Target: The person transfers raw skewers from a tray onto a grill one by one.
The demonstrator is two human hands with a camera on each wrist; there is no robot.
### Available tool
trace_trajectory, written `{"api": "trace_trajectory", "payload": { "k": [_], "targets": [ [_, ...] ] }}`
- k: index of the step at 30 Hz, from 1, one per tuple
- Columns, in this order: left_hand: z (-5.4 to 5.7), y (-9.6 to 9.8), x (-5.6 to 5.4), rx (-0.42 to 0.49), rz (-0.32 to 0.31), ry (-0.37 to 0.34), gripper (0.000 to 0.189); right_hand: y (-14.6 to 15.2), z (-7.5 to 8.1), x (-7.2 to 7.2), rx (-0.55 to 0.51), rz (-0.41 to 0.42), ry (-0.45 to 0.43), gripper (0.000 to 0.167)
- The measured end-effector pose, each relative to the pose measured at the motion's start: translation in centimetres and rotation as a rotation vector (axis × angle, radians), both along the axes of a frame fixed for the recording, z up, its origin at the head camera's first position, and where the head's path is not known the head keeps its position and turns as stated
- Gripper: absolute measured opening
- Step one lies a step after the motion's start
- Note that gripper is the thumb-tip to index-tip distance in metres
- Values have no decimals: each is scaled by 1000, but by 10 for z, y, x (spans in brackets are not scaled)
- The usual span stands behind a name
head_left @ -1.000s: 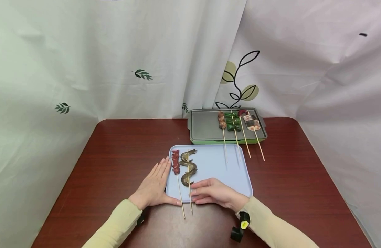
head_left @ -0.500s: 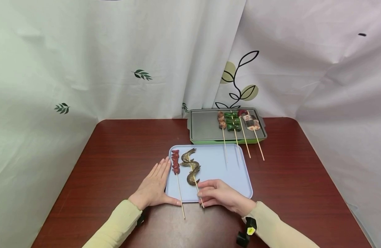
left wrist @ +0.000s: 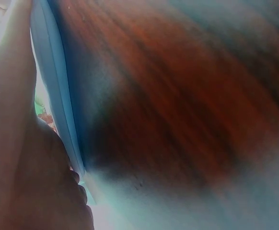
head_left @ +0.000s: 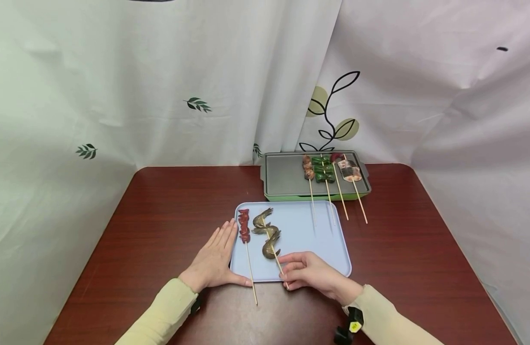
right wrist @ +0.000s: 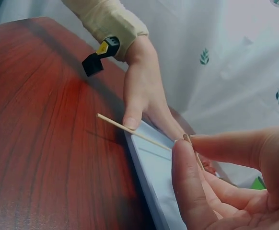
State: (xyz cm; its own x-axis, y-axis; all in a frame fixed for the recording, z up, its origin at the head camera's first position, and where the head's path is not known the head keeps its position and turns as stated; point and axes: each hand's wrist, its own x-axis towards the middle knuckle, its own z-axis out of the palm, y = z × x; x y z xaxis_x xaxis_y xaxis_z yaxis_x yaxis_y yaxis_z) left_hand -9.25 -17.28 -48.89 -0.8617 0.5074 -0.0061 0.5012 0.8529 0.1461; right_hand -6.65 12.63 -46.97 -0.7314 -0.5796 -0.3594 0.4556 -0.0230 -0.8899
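Note:
My right hand [head_left: 312, 274] pinches the lower end of a shrimp skewer [head_left: 271, 242] between thumb and fingertips, over the front edge of a pale blue tray [head_left: 310, 244]. In the right wrist view, the thumb and index finger close on the thin stick. The shrimps lie tilted on the tray. My left hand [head_left: 213, 258] rests with straight fingers along the tray's left edge, its thumb at the front corner. Close by, a red meat skewer [head_left: 244, 225] lies inside the tray, with its stick sticking out over the front edge.
Behind the tray stands a grey grill pan [head_left: 284, 175] with a green base. On its right half lie a brown meat skewer [head_left: 308, 167], a green pepper skewer [head_left: 323, 170], a dark red skewer [head_left: 336, 157] and a fish skewer [head_left: 350, 170]. Their sticks jut forward. A curtain hangs behind the table.
My right hand has moved right with the shrimp skewer's stick end, so the skewer now slants away from the red meat skewer. The left hand has stayed in place.

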Motion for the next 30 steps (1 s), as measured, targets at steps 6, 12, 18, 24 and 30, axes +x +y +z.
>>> {"api": "trace_trajectory", "payload": {
  "k": [6, 12, 18, 24, 30],
  "targets": [
    [0, 0, 0, 4, 0, 0, 151, 4, 4, 4, -3, 2, 1, 55],
    [0, 0, 0, 2, 3, 1, 151, 6, 5, 7, -2, -10, 8, 55],
    [0, 0, 0, 17, 5, -9, 151, 8, 3, 11, -2, -9, 0, 54],
    [-6, -1, 0, 71, -7, 17, 150, 7, 0, 13, 2, -4, 0, 54],
    [-8, -2, -1, 69, -7, 21, 151, 7, -1, 14, 1, 0, 20, 56]
  ]
}}
